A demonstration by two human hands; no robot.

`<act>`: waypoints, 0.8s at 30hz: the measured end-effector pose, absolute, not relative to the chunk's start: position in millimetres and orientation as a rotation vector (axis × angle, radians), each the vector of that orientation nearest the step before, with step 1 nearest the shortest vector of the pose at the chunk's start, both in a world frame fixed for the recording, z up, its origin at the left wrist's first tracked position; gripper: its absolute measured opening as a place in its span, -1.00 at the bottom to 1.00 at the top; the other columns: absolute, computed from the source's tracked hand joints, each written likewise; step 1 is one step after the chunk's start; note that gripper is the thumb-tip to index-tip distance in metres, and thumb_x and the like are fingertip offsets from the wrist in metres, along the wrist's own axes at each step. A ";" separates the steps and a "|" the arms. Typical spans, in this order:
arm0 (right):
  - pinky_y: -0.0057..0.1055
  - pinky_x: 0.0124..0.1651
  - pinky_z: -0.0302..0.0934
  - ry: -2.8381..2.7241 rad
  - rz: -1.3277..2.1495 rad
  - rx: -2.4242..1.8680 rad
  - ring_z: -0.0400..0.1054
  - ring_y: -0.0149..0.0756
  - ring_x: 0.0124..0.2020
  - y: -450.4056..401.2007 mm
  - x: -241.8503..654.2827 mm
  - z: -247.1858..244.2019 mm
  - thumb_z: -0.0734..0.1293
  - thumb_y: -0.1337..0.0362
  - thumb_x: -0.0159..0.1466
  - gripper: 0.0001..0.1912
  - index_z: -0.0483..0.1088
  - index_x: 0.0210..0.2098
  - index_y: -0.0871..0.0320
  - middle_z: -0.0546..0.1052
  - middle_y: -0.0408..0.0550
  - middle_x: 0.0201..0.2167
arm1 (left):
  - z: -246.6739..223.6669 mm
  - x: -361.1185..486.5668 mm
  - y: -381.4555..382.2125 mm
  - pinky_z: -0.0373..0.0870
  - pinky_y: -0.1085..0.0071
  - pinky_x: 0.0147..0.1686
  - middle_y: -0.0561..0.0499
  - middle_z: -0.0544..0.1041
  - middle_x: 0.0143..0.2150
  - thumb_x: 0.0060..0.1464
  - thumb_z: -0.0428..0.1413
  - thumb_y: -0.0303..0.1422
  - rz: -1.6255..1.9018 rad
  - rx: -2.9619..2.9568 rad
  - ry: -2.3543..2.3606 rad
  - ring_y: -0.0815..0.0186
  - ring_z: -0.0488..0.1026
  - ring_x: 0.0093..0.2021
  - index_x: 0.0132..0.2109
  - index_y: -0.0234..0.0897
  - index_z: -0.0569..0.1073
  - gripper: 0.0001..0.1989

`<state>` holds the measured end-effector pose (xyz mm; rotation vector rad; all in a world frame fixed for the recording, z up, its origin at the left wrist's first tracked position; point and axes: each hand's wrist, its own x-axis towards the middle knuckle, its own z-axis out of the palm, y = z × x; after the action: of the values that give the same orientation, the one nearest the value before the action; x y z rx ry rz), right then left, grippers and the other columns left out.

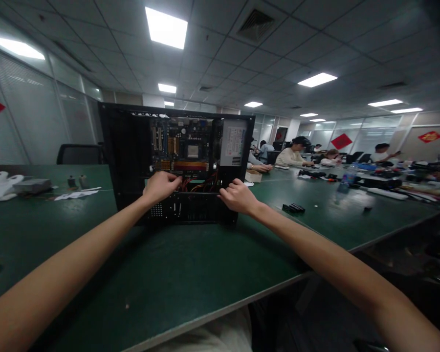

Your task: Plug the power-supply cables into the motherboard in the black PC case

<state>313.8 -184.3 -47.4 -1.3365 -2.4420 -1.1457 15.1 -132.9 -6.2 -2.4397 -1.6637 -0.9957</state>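
Note:
A black computer case stands upright on the green table, its open side toward me. Inside it are a motherboard, a power supply at the upper right and colored cables below. My left hand is closed at the cables and the lower edge of the motherboard; what its fingertips pinch is hidden. My right hand, also closed, is at the lower right of the case beside the cables, and what it grips is too small to make out.
Grey box, white plastic item and papers lie at left. Black parts and a plastic bottle are at right. A person sits farther back. The table's edge runs close to me.

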 end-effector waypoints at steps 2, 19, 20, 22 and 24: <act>-0.18 -0.09 -0.02 -2.451 -1.141 -1.331 0.46 -0.09 -0.28 -183.5 307.7 -46.8 0.07 0.21 0.57 -0.53 0.58 -0.14 0.25 0.66 0.21 -0.33 | -5.6 9.8 -124.1 0.31 0.30 -0.32 0.01 0.72 -0.25 0.29 0.00 0.00 -1.027 -2.447 -1.710 0.12 0.62 -0.20 -0.27 -0.11 0.71 -0.54; -0.20 -0.03 0.18 -2.458 -1.150 -1.217 0.55 -0.14 -0.34 -214.2 213.2 -34.9 0.12 0.43 0.51 -0.63 0.55 -0.20 0.35 0.65 0.19 -0.37 | -2.2 -45.2 -74.3 0.26 0.36 -0.37 -0.02 0.68 -0.32 0.26 0.08 -0.06 -1.309 -2.213 -2.004 0.23 0.54 -0.37 -0.25 -0.24 0.69 -0.59; -0.19 -0.02 0.21 -2.466 -1.151 -1.212 0.55 -0.14 -0.35 -218.0 204.3 -33.6 0.12 0.48 0.48 -0.64 0.55 -0.20 0.36 0.65 0.18 -0.38 | -2.5 -49.1 -75.2 0.23 0.37 -0.38 -0.01 0.67 -0.32 0.28 0.08 -0.08 -1.322 -2.179 -2.010 0.25 0.52 -0.35 -0.22 -0.26 0.69 -0.60; -0.18 -0.01 0.27 -2.473 -1.170 -1.191 0.54 -0.15 -0.37 -224.6 185.0 -31.8 0.11 0.56 0.43 -0.62 0.57 -0.21 0.39 0.64 0.16 -0.39 | -3.9 -58.2 -76.0 0.16 0.39 -0.38 0.02 0.62 -0.36 0.31 0.07 -0.11 -1.363 -2.105 -2.008 0.29 0.46 -0.34 -0.14 -0.32 0.70 -0.59; -0.16 0.01 0.33 -2.466 -1.209 -1.153 0.55 -0.17 -0.37 -229.3 164.4 -31.4 0.11 0.61 0.39 -0.60 0.59 -0.21 0.40 0.65 0.17 -0.38 | -5.6 -68.6 -74.9 0.11 0.41 -0.39 0.07 0.55 -0.42 0.34 0.07 -0.13 -1.430 -2.034 -2.008 0.33 0.39 -0.35 -0.06 -0.39 0.68 -0.57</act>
<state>164.4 -229.3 -31.4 -1.1533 -2.4657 -1.2091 -68.6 -74.9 -5.6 -2.0337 -2.0077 -1.4302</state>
